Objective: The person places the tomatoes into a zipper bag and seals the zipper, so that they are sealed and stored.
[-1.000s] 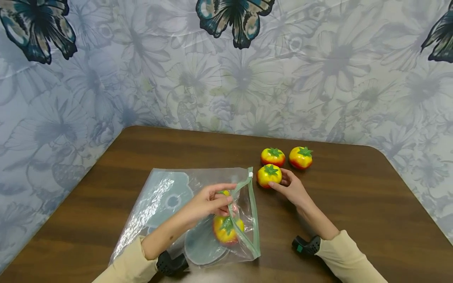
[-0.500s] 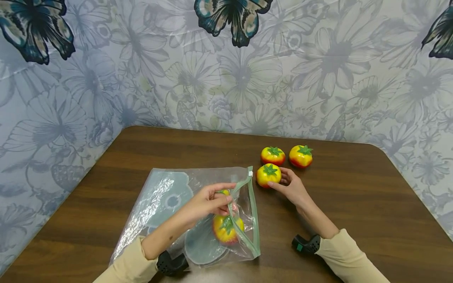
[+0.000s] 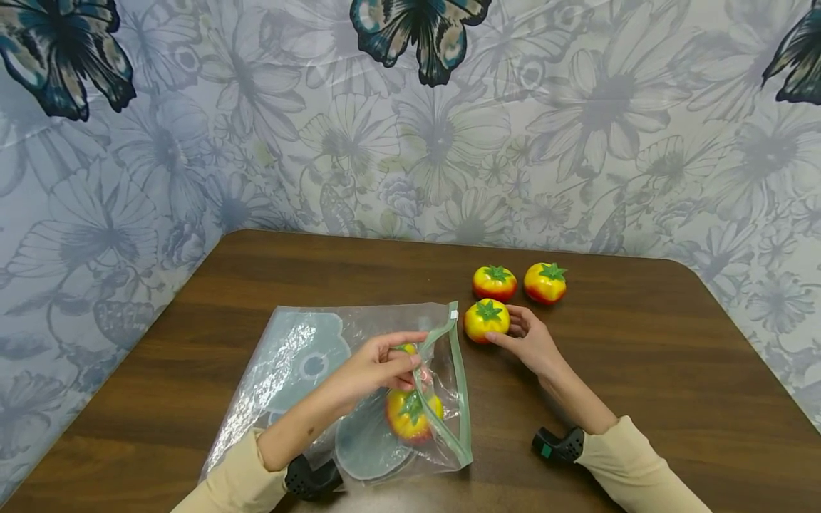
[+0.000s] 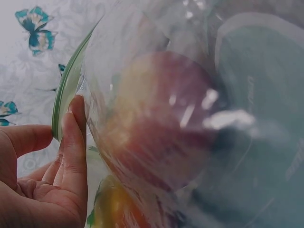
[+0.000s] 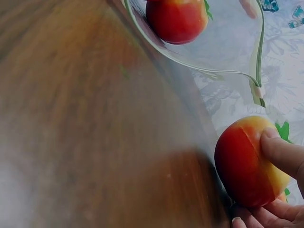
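Observation:
A clear zip bag (image 3: 463,399) with a green zip edge lies on the table, its mouth parted toward the right. My left hand (image 3: 378,367) pinches the upper layer of that edge between thumb and fingers, as the left wrist view also shows at the green zip edge (image 4: 66,95). Inside the bag sits a yellow-red toy tomato (image 3: 407,426); a second yellow one (image 3: 409,349) is mostly hidden behind my left hand. My right hand (image 3: 532,345) grips another toy tomato (image 3: 486,322) just right of the bag mouth, thumb across its side in the right wrist view (image 5: 249,161).
Two more toy tomatoes (image 3: 494,283) (image 3: 545,283) stand behind the held one on the brown wooden table (image 3: 609,335). Pale blue-green flower shapes (image 3: 314,356) show on the bag. A patterned cloth (image 3: 449,164) with butterflies hangs behind the table's far edge.

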{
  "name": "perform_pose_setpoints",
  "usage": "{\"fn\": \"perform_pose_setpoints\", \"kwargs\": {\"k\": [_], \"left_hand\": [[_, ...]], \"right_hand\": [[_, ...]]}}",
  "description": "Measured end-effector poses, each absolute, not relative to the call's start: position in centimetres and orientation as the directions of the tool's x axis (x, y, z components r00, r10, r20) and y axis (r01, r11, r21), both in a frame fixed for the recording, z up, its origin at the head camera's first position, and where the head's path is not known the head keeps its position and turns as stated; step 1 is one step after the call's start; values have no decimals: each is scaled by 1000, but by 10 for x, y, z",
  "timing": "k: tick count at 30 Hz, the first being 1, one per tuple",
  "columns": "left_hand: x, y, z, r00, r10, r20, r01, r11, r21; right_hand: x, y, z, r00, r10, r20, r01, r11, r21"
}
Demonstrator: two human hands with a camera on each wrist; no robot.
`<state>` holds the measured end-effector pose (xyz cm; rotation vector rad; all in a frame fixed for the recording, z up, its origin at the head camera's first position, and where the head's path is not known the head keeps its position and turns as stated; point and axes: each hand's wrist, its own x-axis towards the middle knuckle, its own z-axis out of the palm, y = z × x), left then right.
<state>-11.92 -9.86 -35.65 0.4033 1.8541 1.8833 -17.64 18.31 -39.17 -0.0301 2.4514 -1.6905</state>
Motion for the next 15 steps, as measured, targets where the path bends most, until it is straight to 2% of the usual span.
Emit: {"fn": "perform_pose_setpoints", "kwargs": {"k": [15], "left_hand": [[-119,-98,-357,-846,523,-106,-117,13,993]], "right_hand": [[-167,196,-395,-983,-153,-98,43,332,-942]]}}
